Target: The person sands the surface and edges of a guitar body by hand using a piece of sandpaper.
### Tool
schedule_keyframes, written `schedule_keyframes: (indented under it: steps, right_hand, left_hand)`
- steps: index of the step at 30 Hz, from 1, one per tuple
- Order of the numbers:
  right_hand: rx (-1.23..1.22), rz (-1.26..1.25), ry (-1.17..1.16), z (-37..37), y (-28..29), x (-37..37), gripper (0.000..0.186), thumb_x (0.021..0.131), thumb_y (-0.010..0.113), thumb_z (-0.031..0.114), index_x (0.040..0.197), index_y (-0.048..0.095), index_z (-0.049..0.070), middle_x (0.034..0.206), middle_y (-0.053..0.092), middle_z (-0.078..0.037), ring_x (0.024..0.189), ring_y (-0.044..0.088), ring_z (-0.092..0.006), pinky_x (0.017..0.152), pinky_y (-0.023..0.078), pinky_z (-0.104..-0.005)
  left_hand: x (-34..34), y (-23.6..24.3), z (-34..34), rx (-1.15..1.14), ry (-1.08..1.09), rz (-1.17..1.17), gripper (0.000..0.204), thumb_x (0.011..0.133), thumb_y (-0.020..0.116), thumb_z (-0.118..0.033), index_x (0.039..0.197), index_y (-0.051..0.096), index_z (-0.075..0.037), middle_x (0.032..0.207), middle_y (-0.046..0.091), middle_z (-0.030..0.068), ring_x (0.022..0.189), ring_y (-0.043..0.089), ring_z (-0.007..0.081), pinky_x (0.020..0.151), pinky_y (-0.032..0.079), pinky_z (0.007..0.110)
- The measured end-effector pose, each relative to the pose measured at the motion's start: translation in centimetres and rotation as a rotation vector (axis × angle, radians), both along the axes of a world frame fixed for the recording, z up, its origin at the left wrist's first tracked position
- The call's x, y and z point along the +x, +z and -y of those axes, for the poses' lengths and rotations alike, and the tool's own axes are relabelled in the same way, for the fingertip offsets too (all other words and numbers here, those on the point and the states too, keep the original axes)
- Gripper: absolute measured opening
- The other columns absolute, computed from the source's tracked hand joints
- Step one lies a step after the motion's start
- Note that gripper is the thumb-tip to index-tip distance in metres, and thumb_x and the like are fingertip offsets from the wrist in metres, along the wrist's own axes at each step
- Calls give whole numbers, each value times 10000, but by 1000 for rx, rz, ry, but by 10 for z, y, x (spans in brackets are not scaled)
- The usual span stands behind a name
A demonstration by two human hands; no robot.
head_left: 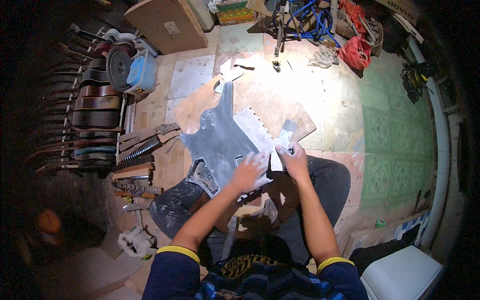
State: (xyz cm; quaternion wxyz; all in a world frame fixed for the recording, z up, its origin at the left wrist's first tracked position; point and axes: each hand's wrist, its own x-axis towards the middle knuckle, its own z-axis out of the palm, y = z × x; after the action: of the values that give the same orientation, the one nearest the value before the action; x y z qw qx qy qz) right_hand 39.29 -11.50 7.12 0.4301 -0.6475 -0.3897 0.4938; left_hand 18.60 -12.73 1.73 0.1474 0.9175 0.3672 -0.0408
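Observation:
A grey, dusty electric guitar body [220, 142] lies across my lap and knees, its horns pointing away from me. My left hand [248, 171] presses flat on its lower right part, fingers spread. My right hand [293, 159] grips a folded strip of pale sandpaper [283, 140] at the body's right edge. A grey sheet with a notched edge [254, 127] lies just beyond the guitar body on a wooden board [280, 107].
Several guitar necks [137, 160] lie on the floor to my left, beside a rack of guitar bodies [97, 107]. A blue container and a round disc [131, 67] stand farther back. A red bag [356, 51], blue hose [315, 22] and clutter sit at the far right. White box [400, 272] at lower right.

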Motion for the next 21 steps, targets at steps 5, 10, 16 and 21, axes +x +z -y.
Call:
schedule_keyframes:
  steps: [5, 10, 16, 21]
  right_hand:
    - [93, 11, -50, 7, -10, -6, 246, 886, 764, 211, 975, 695, -8, 876, 716, -73, 780, 634, -137, 724, 514, -315]
    - [51, 85, -92, 10, -20, 3, 290, 867, 786, 262, 832, 637, 16, 782, 670, -58, 701, 577, -127, 658, 484, -313]
    - [121, 113, -63, 12, -23, -3, 282, 863, 793, 252, 854, 648, 10, 794, 686, -70, 703, 597, -138, 660, 491, -321]
    - [96, 80, -50, 18, -19, -4, 273, 866, 787, 243, 899, 665, 1, 827, 707, -86, 733, 625, -147, 687, 506, -329]
  left_hand:
    - [-93, -17, -67, 208, 558, 63, 680, 985, 532, -458, 1526, 398, -68, 1651, 249, 146, 1517, 215, 361, 1217, 159, 570]
    - [-73, -18, -30, 233, 591, 35, 741, 975, 526, -462, 1542, 342, -22, 1629, 282, 186, 1513, 240, 345, 1210, 172, 580]
    - [-14, -16, 65, 15, -167, 119, 617, 956, 533, -528, 1360, 591, -66, 1514, 467, 164, 1481, 315, 309, 1214, 194, 555]
    - [-56, -14, 22, 89, 75, 127, 741, 950, 536, -554, 1478, 451, -41, 1571, 397, 157, 1490, 282, 346, 1216, 167, 560]
